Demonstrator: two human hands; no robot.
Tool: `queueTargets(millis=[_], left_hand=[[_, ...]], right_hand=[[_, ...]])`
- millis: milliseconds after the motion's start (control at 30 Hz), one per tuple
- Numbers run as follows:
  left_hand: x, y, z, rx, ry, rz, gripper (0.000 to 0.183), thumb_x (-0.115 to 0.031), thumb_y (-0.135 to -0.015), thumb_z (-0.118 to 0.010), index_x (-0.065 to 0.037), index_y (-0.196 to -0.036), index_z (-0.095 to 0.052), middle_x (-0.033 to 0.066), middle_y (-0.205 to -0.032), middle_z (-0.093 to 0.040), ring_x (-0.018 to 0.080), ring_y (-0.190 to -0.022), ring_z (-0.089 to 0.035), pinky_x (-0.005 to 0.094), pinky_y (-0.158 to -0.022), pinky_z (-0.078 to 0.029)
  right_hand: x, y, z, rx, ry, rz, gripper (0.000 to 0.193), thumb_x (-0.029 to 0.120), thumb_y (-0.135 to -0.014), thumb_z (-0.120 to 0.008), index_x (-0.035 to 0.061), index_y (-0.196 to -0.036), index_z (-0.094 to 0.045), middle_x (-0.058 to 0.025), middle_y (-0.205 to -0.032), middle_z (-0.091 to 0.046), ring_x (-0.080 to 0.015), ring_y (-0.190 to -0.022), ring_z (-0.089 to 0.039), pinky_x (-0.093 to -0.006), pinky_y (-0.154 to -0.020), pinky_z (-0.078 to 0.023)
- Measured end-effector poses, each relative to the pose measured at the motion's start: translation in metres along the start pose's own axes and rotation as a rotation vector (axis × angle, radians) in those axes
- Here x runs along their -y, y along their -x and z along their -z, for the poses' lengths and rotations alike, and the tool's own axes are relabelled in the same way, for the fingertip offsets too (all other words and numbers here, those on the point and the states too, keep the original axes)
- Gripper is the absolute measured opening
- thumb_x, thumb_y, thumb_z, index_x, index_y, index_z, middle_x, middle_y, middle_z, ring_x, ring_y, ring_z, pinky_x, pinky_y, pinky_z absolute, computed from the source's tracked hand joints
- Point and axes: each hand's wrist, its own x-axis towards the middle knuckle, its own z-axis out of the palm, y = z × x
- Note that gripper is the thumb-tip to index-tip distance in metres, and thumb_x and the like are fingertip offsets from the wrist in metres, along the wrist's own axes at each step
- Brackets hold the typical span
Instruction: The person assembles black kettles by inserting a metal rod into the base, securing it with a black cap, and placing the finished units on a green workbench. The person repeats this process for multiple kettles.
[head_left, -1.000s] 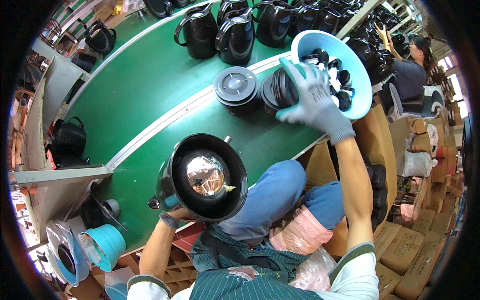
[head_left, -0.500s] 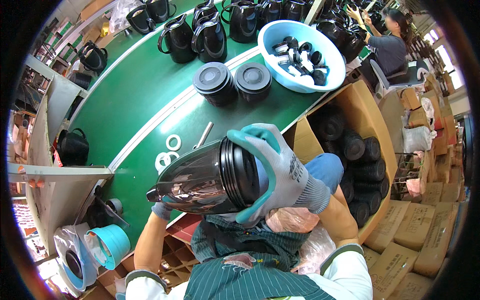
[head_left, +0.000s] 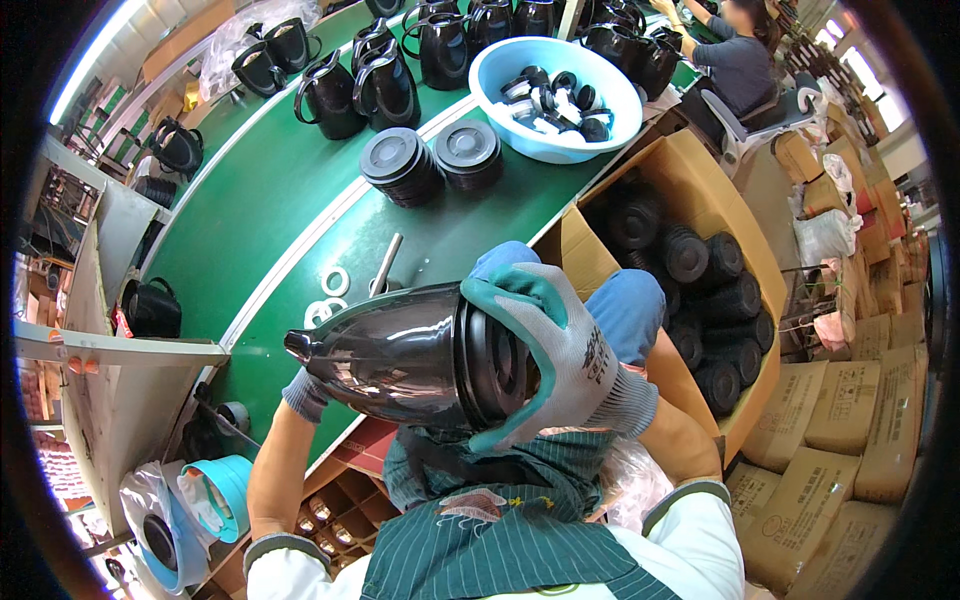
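Note:
A glossy black jug lies on its side across both my hands, its spout end to the left and its round base end to the right. My right hand, in a grey glove with teal palm, wraps thumb and fingers around the ribbed black base piece. Whether that piece is fixed to the jug I cannot tell. My left hand holds the jug from behind near the spout; its fingers are hidden, only the grey glove cuff and part of the hand show.
On the green bench lie white rings, a metal rod and two stacks of black discs. Behind stand a blue basin of small caps and several black jugs. A carton holds black discs. A co-worker sits far right.
The view has shifted, so the bench things appear farther left and up. The jug has turned slightly, showing more of its round base end. Both hands stay on it.

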Motion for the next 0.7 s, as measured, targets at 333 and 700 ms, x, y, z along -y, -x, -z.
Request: queueTargets(millis=[333,700], left_hand=[[-0.03,-0.013,-0.089,0.176,0.026,0.132,0.058,-0.023,-0.105,-0.06,-0.005,-0.157,-0.041,0.0147,-0.158,-0.048,0.0289,-0.137,-0.055,0.0445,-0.117,-0.046],[-0.046,0.006,-0.125,-0.498,-1.386,-0.515,0.029,-0.02,-0.085,-0.07,-0.005,-0.108,-0.08,0.0113,-0.11,-0.077,0.0218,-0.11,-0.07,0.0363,-0.099,-0.053]], right_hand=[[0.008,0.005,0.008,0.04,0.08,0.049,0.12,0.067,-0.05,-0.095,0.0064,-0.146,-0.057,-0.0183,-0.134,-0.048,-0.0377,-0.128,-0.049,-0.0477,-0.105,-0.046],[-0.052,0.017,-0.009,0.05,-0.489,-0.443,0.103,0.054,-0.069,-0.09,0.0082,-0.151,-0.05,-0.0183,-0.135,-0.056,-0.0252,-0.114,-0.061,-0.0374,-0.093,-0.053]])
